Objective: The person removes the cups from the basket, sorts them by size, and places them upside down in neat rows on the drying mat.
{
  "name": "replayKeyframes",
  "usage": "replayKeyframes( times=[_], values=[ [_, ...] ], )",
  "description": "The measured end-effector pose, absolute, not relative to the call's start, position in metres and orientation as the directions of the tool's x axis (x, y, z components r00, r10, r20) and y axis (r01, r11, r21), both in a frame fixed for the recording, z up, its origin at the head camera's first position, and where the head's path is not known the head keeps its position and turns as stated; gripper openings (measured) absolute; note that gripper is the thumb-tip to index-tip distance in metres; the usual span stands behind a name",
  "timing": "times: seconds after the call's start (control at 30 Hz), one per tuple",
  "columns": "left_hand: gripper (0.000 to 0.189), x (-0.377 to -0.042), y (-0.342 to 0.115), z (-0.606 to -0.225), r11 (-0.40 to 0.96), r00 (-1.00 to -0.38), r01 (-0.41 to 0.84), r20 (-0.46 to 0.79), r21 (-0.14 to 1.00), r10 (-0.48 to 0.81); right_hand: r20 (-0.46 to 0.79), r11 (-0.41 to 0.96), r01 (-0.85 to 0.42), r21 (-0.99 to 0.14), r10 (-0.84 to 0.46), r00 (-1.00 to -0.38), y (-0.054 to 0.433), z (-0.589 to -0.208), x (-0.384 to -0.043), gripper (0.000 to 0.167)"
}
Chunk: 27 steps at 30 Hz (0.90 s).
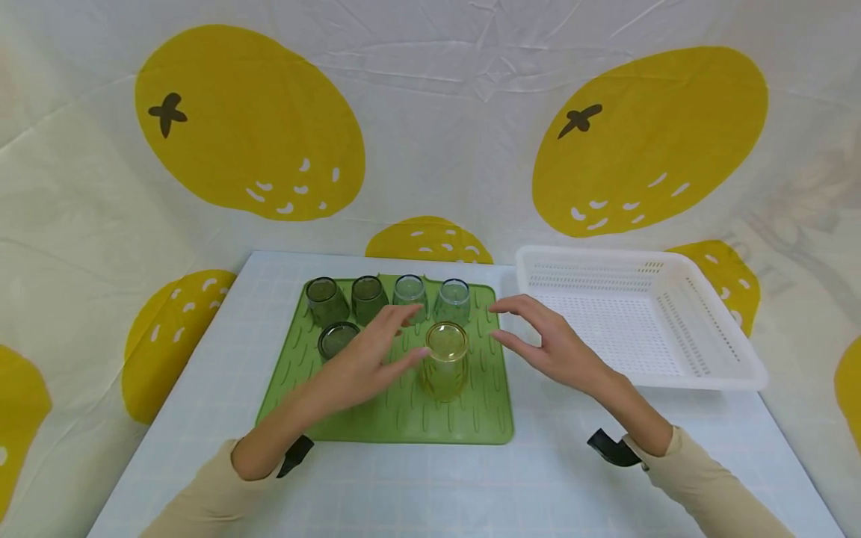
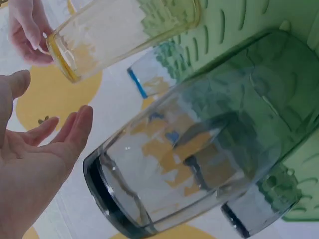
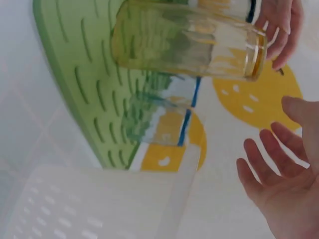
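Several drinking glasses stand upside down on a green ridged drying mat (image 1: 403, 426). At the mat's front right is a tall yellow glass (image 1: 445, 373), base up. My left hand (image 1: 366, 366) hovers over the mat, holding nothing, fingers and thumb spread. Its thumb tip comes close to the yellow glass's left side. Beneath that hand, partly hidden, is a dark grey glass (image 1: 336, 340), large in the left wrist view. To the right of the yellow glass, my right hand (image 1: 561, 347) is raised beside the mat, fingers parted and nothing in it.
Along the mat's back edge stand two dark grey glasses (image 1: 368, 299) and two pale blue-tinted glasses (image 1: 453, 302). A white perforated plastic basket (image 1: 713, 381) sits right of the mat, just behind my right hand. A curtain (image 1: 444, 164) with yellow fruit prints hangs behind the table (image 1: 457, 493).
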<state>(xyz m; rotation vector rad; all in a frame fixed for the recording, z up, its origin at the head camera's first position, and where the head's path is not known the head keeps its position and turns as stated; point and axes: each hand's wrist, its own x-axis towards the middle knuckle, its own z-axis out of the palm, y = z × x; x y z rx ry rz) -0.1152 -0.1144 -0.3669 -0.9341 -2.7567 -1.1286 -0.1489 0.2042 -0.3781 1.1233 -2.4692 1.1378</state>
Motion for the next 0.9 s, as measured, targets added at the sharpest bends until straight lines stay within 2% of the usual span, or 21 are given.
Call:
replayKeyframes(
  times=[0.17,0.33,0.43,0.67,0.9],
  values=[
    [0.042,-0.119,-0.122,-0.360,0.546,-0.777,0.625,0.371,0.559,0.509,0.513,0.464,-0.726,-0.508,-0.514,-0.687,0.219,-0.377,-0.152,0.033],
    [0.015,-0.131,-0.135,-0.364,0.539,-0.668,0.736,0.566,0.410,0.482,0.571,0.513,-0.746,-0.424,-0.488,-0.660,0.235,-0.379,-0.154,0.029],
    [0.010,-0.139,-0.144,-0.367,0.539,-0.623,0.763,0.630,0.358,0.464,0.590,0.550,-0.744,-0.380,-0.475,-0.653,0.245,-0.380,-0.156,0.027],
    [0.016,-0.150,-0.169,-0.370,0.601,-0.638,0.730,0.642,0.327,0.426,0.638,0.609,-0.741,-0.281,-0.458,-0.619,0.267,-0.386,-0.160,0.027],
    [0.019,-0.157,-0.197,-0.377,0.640,-0.666,0.687,0.650,0.343,0.366,0.650,0.676,-0.699,-0.234,-0.426,-0.629,0.292,-0.390,-0.166,0.026]
  ],
)
